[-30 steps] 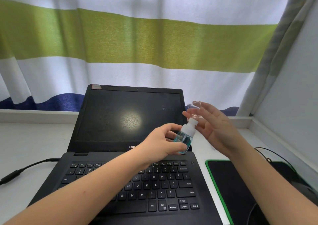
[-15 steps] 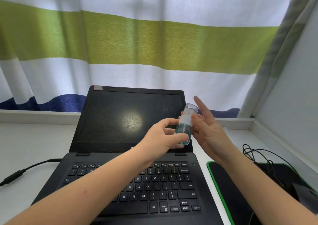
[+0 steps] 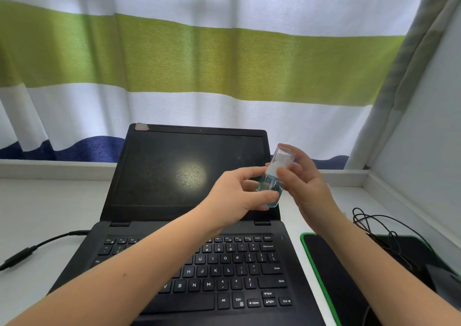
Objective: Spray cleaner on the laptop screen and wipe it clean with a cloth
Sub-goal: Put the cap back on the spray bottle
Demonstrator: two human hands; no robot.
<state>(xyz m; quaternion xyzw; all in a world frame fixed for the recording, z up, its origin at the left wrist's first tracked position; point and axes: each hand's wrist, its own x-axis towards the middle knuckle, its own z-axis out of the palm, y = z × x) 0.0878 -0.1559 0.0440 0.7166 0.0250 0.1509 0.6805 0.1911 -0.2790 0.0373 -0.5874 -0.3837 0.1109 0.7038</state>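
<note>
White desk (image 3: 50, 208) and a striped curtain (image 3: 199, 58) surround the spot right of centre where both my hands meet on the spray bottle (image 3: 270, 188). My left hand (image 3: 239, 193) pinches the lower body of the bottle, with the thumb along the bottom front and the fingers curled round the far side. My right hand (image 3: 306, 183) closes on the upper part: its fingers curl behind the clear cap (image 3: 284, 154) and the thumb presses the front where the cap meets the white sprayer. The bottle is held off the desk, tilted slightly with its top toward the upper right, and blue-green liquid shows in its lower half.

Just behind the bottle, at centre frame, stands the open laptop. The dark laptop screen (image 3: 154, 176) carries a pale, round, speckled patch in its middle and a scatter of fine specks near its upper right corner. A small pinkish sticker (image 3: 141, 126) sits on the lid's upper left corner. My forearms cross over the keyboard (image 3: 224, 270) in the lower part of the frame.

At lower right, beside the laptop, lies a black mouse pad (image 3: 331, 275) with a green edge, and a tangle of thin black cables (image 3: 374, 226) lies across its far side. At lower left a charging cable (image 3: 37, 245) runs over the desk to the laptop's side. A pale wall (image 3: 424, 138) fills the right edge.
</note>
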